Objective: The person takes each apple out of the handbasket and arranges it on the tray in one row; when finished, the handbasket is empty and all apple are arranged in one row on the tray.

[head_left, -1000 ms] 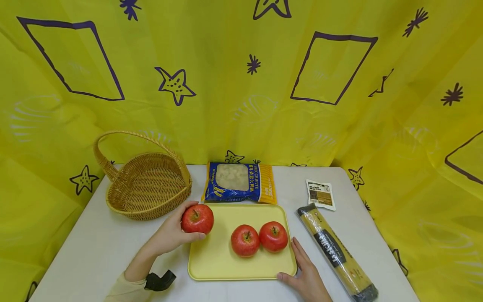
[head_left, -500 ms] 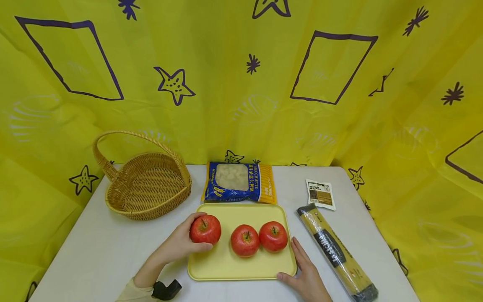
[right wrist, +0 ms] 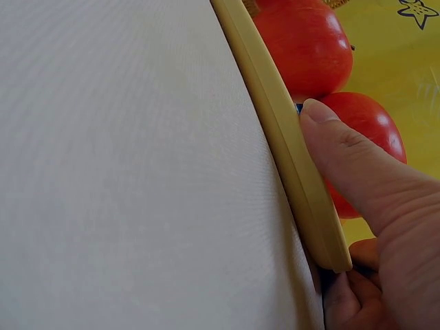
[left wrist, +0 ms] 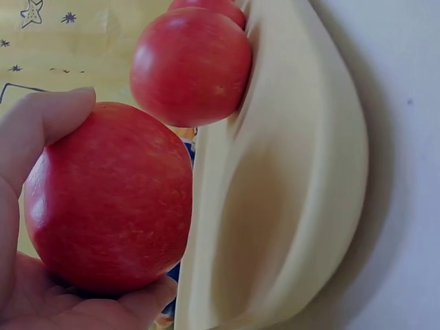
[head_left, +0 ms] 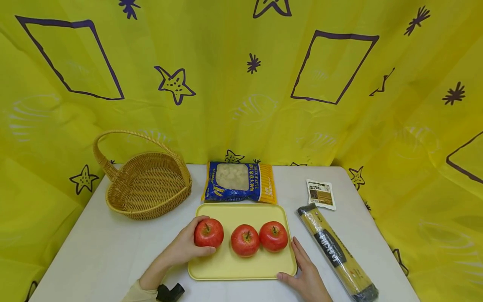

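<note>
My left hand [head_left: 190,243] holds a red apple [head_left: 209,233] over the left part of a pale yellow tray [head_left: 241,269]. In the left wrist view, thumb and fingers curl round this apple [left wrist: 113,199]; whether it touches the tray I cannot tell. Two more red apples, a middle one [head_left: 245,240] and a right one [head_left: 273,236], sit side by side on the tray. At the tray's near right corner, my right hand [head_left: 307,274] grips the rim. The right wrist view has its thumb [right wrist: 344,141] over the edge, with other fingers partly hidden below the corner.
A wicker basket [head_left: 151,209] with a tall handle stands at the back left. Behind the tray lies a blue and yellow pasta bag [head_left: 237,182]. To the right are a long spaghetti pack [head_left: 336,251] and a small white packet [head_left: 320,194]. A yellow curtain [head_left: 226,84] surrounds the table.
My left hand has carried its apple rightward and toward me, from the tray's left edge to a spot nearer the middle apple. The right hand and the tray have stayed put.
</note>
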`<action>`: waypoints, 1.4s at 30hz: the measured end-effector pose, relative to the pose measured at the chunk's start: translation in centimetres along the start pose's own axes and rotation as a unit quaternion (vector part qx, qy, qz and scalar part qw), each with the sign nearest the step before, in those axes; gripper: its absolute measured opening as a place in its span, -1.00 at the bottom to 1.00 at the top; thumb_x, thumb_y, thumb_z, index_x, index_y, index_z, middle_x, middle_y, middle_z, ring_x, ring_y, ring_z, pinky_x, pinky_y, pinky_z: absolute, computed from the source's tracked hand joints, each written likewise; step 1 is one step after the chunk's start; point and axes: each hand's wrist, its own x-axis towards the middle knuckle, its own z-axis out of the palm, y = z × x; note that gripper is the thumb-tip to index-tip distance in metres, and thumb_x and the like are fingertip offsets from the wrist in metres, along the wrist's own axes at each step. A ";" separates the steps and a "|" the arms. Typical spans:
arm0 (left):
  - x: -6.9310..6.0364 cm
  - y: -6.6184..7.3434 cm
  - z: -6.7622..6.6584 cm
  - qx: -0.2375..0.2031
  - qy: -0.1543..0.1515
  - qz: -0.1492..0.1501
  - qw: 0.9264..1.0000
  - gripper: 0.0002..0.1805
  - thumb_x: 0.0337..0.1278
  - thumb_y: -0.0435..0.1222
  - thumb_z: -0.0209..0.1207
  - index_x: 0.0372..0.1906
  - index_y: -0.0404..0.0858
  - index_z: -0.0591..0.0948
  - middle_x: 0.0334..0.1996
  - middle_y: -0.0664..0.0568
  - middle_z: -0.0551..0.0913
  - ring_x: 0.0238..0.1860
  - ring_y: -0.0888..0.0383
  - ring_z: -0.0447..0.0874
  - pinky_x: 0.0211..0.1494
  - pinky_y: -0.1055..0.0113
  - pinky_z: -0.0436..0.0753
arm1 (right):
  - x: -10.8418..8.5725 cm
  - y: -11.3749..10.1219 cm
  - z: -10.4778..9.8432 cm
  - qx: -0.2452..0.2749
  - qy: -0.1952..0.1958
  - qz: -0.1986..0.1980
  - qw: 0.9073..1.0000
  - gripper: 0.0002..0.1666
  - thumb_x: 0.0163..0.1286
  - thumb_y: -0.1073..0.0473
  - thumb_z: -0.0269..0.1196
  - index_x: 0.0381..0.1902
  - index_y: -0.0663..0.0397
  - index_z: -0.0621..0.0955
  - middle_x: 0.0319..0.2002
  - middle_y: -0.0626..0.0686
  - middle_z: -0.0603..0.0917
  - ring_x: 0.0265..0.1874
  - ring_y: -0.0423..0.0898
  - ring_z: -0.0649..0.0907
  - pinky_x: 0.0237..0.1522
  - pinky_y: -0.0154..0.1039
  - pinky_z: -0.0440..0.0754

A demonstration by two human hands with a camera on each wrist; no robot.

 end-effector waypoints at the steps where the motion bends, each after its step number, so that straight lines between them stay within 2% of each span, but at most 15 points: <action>1: 0.0 0.0 0.1 0.001 -0.001 0.001 1.000 -0.08 -0.22 -0.21 0.55 0.31 -0.20 0.31 0.06 -0.09 0.52 0.00 0.01 0.56 0.05 0.09 0.53 | 0.0 0.0 0.0 0.000 0.001 -0.001 1.000 0.21 -0.02 -0.11 0.53 0.41 0.42 0.24 0.47 0.23 0.16 0.39 0.02 0.11 0.17 -0.67 -0.02; 12: 0.3 -0.4 1.0 0.021 -0.016 -0.002 1.000 -0.03 -0.23 -0.13 0.54 0.33 -0.26 0.29 0.06 -0.11 0.50 0.02 0.01 0.54 0.05 0.08 0.53 | -0.1 0.1 0.1 -0.002 0.006 -0.012 1.000 0.20 -0.01 -0.10 0.54 0.41 0.42 0.24 0.46 0.24 0.17 0.37 -0.26 0.06 0.18 -0.68 -0.03; 18: 0.3 -1.0 1.2 0.037 -0.010 0.009 0.999 -0.05 -0.26 -0.17 0.55 0.31 -0.27 0.31 0.03 -0.10 0.51 0.01 0.02 0.54 0.06 0.06 0.52 | -0.1 0.1 0.1 -0.002 0.000 -0.003 1.000 0.21 -0.01 -0.12 0.53 0.42 0.41 0.24 0.47 0.23 0.16 0.39 -0.04 0.10 0.18 -0.68 -0.04; 24: 0.3 -1.1 1.2 0.032 -0.012 -0.006 0.999 -0.03 -0.25 -0.16 0.54 0.33 -0.27 0.30 0.05 -0.11 0.50 0.01 0.01 0.53 0.06 0.06 0.51 | 0.2 -0.3 -0.1 0.007 -0.016 0.025 1.000 0.24 -0.02 -0.13 0.53 0.43 0.40 0.21 0.49 0.21 0.12 0.41 0.19 0.13 0.15 -0.70 -0.07; 35: 0.1 -1.0 1.1 0.054 -0.010 -0.006 0.998 0.06 -0.22 -0.11 0.53 0.42 -0.30 0.22 0.13 -0.17 0.47 0.07 -0.06 0.51 0.07 0.02 0.51 | 0.2 -0.5 0.0 0.009 -0.021 0.039 0.999 0.25 -0.02 -0.14 0.53 0.44 0.38 0.20 0.49 0.20 0.10 0.42 0.20 0.11 0.14 -0.69 -0.08; 38: -0.2 -1.0 1.0 0.048 -0.007 -0.009 0.999 0.11 -0.23 -0.09 0.54 0.45 -0.30 0.19 0.23 -0.20 0.40 0.15 -0.09 0.46 0.14 -0.03 0.46 | 0.3 -0.6 0.0 0.004 -0.024 0.045 0.999 0.26 -0.02 -0.15 0.52 0.45 0.38 0.20 0.49 0.20 0.10 0.43 0.19 0.12 0.22 -0.58 -0.03; 42: -0.6 -0.8 0.8 0.048 0.009 -0.012 0.999 0.18 -0.26 -0.04 0.55 0.49 -0.27 0.14 0.38 -0.17 0.27 0.31 -0.12 0.31 0.30 -0.10 0.28 | 0.3 -0.6 -0.1 -0.009 -0.034 0.055 0.998 0.26 -0.01 -0.18 0.51 0.45 0.36 0.19 0.49 0.20 0.10 0.42 0.18 0.13 0.33 -0.16 0.10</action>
